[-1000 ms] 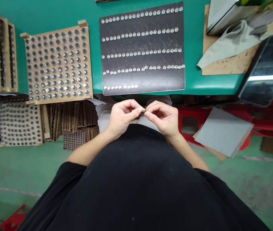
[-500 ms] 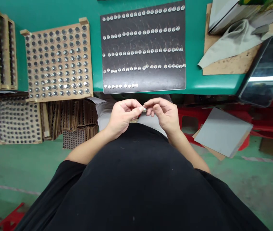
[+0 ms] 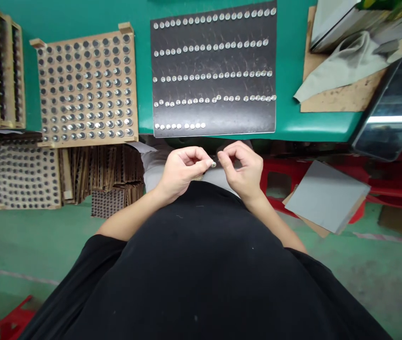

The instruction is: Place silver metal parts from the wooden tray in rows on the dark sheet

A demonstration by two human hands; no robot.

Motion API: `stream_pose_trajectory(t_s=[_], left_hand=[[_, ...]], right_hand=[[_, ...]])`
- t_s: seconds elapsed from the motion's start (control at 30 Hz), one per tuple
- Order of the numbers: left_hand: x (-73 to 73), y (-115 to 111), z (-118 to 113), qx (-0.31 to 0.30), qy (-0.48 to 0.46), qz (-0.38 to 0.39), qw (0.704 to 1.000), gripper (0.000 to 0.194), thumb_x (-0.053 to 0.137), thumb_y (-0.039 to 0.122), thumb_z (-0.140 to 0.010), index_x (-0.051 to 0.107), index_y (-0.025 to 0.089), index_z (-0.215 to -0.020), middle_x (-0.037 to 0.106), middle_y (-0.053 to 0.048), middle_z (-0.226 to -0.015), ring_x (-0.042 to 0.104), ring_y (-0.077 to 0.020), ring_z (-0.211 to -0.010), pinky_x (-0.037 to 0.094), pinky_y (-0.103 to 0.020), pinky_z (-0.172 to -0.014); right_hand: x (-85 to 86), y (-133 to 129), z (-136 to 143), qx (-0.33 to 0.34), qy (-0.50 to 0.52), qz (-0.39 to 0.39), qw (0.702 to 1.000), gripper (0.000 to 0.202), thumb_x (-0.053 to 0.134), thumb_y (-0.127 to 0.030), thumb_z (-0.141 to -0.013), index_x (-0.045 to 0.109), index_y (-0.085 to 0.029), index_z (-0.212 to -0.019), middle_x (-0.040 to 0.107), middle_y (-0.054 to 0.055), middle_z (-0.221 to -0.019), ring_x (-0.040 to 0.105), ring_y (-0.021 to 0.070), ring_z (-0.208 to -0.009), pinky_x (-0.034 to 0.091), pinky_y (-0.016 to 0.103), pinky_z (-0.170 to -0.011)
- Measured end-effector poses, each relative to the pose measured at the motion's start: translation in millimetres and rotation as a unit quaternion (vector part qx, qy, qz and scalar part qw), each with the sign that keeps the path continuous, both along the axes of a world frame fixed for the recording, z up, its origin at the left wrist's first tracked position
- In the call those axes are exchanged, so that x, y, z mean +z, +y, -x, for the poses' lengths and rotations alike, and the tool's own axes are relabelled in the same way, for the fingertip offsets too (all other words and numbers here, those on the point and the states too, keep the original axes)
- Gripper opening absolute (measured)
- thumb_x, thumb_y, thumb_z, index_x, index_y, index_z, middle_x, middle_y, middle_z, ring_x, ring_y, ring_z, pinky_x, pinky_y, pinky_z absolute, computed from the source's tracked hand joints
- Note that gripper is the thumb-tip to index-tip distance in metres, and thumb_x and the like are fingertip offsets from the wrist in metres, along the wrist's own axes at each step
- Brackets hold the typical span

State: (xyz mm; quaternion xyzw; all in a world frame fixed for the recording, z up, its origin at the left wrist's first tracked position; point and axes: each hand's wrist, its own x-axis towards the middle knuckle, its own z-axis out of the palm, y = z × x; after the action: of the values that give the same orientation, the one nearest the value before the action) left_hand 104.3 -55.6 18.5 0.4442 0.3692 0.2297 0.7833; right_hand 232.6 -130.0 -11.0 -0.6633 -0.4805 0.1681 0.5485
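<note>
Pinched between thumb and forefinger of the left hand [image 3: 181,170]: one small round silver disc [image 3: 214,165], metallic in look, held beyond the near edge of the table with its face left exposed past the fingertips. Right hand [image 3: 245,170]: thumb and forefinger tips appear to meet, just beside the disc and apart from it; whether any fine strand is caught there cannot be told.

Surroundings, by size:
- Green table [image 3: 288,125], smooth-topped.
- Flat black rectangular board [image 3: 239,123], laid at the table's near edge.
- Shallow pale wooden tray [image 3: 134,108], left of the board, filled with rows of dark-topped cylinders [image 3: 106,52]; bright tips are seen on many toward its lower right corner.
- Small silvery discs [image 3: 197,48] in five rows on the board, the shortest run from the lower left corner toward the middle; hair-thin strands are seen among them.

Handling: the held disc is judged light, stiff and rather slippery, best gripped by its rim; any attached strand would be fragile.

Difference from half a second earlier: the right hand's fingers, then extended at the disc, are now curled and set apart; the left pinch is unchanged.
</note>
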Motion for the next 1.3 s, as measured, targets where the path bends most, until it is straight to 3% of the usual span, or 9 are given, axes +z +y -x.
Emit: stream_pose_trajectory(t_s=[0.2,0.3,0.4,0.57,0.67,0.77,1.03,1.17,1.3], left_hand=[[0.4,14.8,11.5,-0.032,0.023,-0.012,0.999,0.031,0.086,0.031,-0.054,0.061,0.012,-0.054,0.056,0.002,-0.054,0.044,-0.0041,-0.047,0.035,-0.019,-0.047],[8.0,44.0,32.6,-0.066,0.047,-0.067,0.994,0.025,0.085,0.025,-0.053,0.064,0.012,-0.054,0.061,-0.001,-0.057,0.051,-0.0064,-0.052,0.040,-0.021,-0.052],[13.0,91.5,64.8,0.010,0.096,-0.171,0.981,0.016,0.080,0.018,-0.059,0.065,0.013,-0.056,0.062,-0.001,-0.056,0.051,-0.0065,-0.051,0.039,-0.021,-0.051],[6.2,184.2,120.3,0.212,0.310,-0.308,0.874,0.015,0.072,0.005,-0.064,0.063,0.012,-0.054,0.061,0.001,-0.054,0.051,-0.0062,-0.055,0.042,-0.025,-0.059],[-0.9,219.4,139.2,0.245,0.397,-0.335,0.819,0.021,0.071,0.003,-0.066,0.059,0.012,-0.050,0.057,0.003,-0.051,0.049,-0.0057,-0.057,0.043,-0.029,-0.068],[-7.2,234.7,145.4,0.248,0.415,-0.338,0.807,0.026,0.074,0.003,-0.063,0.057,0.013,-0.046,0.055,0.004,-0.049,0.048,-0.0068,-0.058,0.044,-0.032,-0.072],[-4.8,225.4,139.8,0.304,0.421,-0.402,0.754,0.020,0.079,0.013,-0.065,0.062,0.014,-0.055,0.047,0.007,-0.051,0.047,-0.0099,-0.061,0.045,-0.039,-0.085],[-0.1,180.9,121.2,0.276,0.337,-0.440,0.785,0.014,0.076,0.020,-0.073,0.066,0.016,-0.064,0.056,0.003,-0.059,0.054,-0.0128,-0.063,0.046,-0.035,-0.071],[-0.2,117.5,91.2,0.196,0.184,-0.469,0.841,0.007,0.077,0.019,-0.070,0.071,0.020,-0.074,0.065,-0.002,-0.072,0.057,-0.0123,-0.064,0.046,-0.030,-0.060]], right_hand=[[-16.1,-9.1,-4.2,0.049,0.079,0.088,0.992,0.023,0.051,-0.031,-0.093,0.067,-0.019,-0.084,0.071,0.001,-0.069,0.063,0.0117,-0.054,0.053,0.027,-0.059],[-26.6,-13.9,-7.4,0.044,0.088,0.111,0.989,0.019,0.059,-0.032,-0.088,0.070,-0.019,-0.096,0.076,0.005,-0.082,0.067,0.0135,-0.058,0.057,0.030,-0.062],[-33.7,-15.4,-10.4,0.047,0.080,0.119,0.989,0.022,0.058,-0.035,-0.088,0.069,-0.018,-0.079,0.071,0.003,-0.068,0.065,0.0140,-0.055,0.054,0.028,-0.058],[-33.0,-15.3,-8.3,0.076,0.098,0.107,0.986,0.039,0.046,-0.042,-0.095,0.056,-0.020,-0.065,0.061,0.001,-0.060,0.055,0.0104,-0.050,0.045,0.024,-0.049],[-30.3,-16.0,-3.5,0.077,0.094,0.111,0.986,0.041,0.040,-0.043,-0.097,0.051,-0.020,-0.065,0.059,0.000,-0.063,0.051,0.0088,-0.050,0.043,0.023,-0.051],[-28.6,-17.2,-0.3,0.071,0.087,0.123,0.986,0.040,0.037,-0.043,-0.099,0.049,-0.021,-0.068,0.059,-0.001,-0.065,0.051,0.0085,-0.051,0.042,0.023,-0.053],[-15.7,-7.2,-6.7,0.142,0.024,0.029,0.989,0.045,0.048,-0.032,-0.096,0.055,-0.020,-0.054,0.057,-0.001,-0.049,0.054,0.0095,-0.044,0.041,0.023,-0.044],[-5.9,13.6,-11.3,0.117,-0.039,-0.051,0.991,0.028,0.068,-0.033,-0.084,0.063,-0.020,-0.060,0.070,0.001,-0.061,0.065,0.0140,-0.057,0.051,0.026,-0.055],[-5.2,38.8,-12.7,0.022,-0.141,-0.026,0.989,0.015,0.074,-0.033,-0.078,0.069,-0.021,-0.074,0.070,0.001,-0.066,0.061,0.0135,-0.058,0.050,0.027,-0.059]])
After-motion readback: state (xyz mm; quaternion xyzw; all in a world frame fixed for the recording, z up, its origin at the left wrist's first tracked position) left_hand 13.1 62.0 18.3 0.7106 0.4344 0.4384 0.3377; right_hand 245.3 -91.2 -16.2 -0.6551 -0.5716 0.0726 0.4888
